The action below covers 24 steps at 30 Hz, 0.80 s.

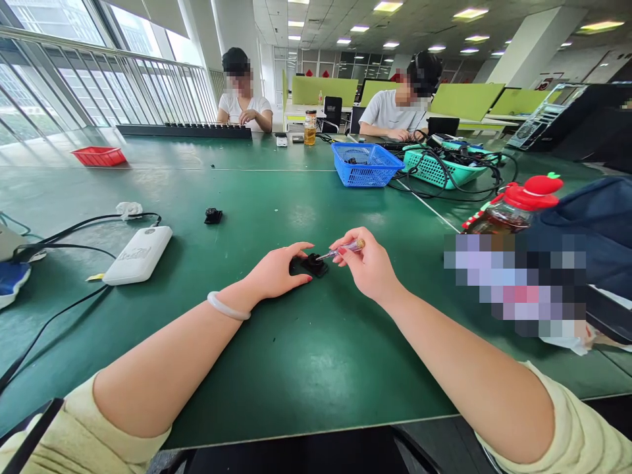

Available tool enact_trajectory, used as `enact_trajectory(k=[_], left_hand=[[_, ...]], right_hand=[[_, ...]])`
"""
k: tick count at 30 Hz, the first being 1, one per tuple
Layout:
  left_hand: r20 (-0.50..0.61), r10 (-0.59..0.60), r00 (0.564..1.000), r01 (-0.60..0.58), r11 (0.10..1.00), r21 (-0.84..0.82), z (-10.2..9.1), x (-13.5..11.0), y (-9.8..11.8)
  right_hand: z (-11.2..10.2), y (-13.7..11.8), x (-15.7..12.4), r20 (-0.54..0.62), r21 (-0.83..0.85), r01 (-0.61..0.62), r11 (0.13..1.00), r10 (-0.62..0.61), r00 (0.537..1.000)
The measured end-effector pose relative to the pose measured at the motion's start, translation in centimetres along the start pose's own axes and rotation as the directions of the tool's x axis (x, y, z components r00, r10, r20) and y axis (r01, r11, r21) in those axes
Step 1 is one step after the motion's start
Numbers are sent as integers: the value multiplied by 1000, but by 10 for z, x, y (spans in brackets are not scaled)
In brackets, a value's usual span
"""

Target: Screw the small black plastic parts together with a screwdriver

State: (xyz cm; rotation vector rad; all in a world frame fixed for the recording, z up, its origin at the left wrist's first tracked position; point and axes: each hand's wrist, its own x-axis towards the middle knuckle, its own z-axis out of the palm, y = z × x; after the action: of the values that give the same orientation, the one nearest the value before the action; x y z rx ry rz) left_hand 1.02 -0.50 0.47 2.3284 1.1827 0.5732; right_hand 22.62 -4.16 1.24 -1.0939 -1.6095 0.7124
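Observation:
In the middle of the green table lies a small black part, its details too dark to make out. My left hand curls around its left side, thumb and fingers closed on it against the tabletop. Between the fingers of my right hand is a screwdriver with a clear handle. It slants down to the left, and its tip meets the top of the black part. Another small black piece sits farther off to the left.
On the left a white power bank lies among black cables. Beyond are a red tray, a blue basket and a green basket heaped with cables. A red-lidded bottle stands right. Two people sit across the table.

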Motion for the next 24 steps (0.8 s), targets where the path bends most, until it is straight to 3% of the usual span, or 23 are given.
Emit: enact_trajectory(k=[4,8,11,18,24], left_hand=[[-47,20,999,-16,996,89,1,1,-1],[-89,49,995,-36,989,146,2,2,-2],[-97,93,991,-73,978,194,4,4,0],[-41,143,989,-120,932,343,12,13,9],[-36,112,993,-95,942,322,12,15,7]], right_hand=[[-7,2,5,-73,30,-31,999,33,997],[-9,-4,1,-114,113,41,993,-28,993],[-6,-8,-4,-76,81,90,993,-84,994],[4,-10,-8,89,-209,192,959,-177,980],[11,-11,-6,100,-134,139,981,-126,987]])
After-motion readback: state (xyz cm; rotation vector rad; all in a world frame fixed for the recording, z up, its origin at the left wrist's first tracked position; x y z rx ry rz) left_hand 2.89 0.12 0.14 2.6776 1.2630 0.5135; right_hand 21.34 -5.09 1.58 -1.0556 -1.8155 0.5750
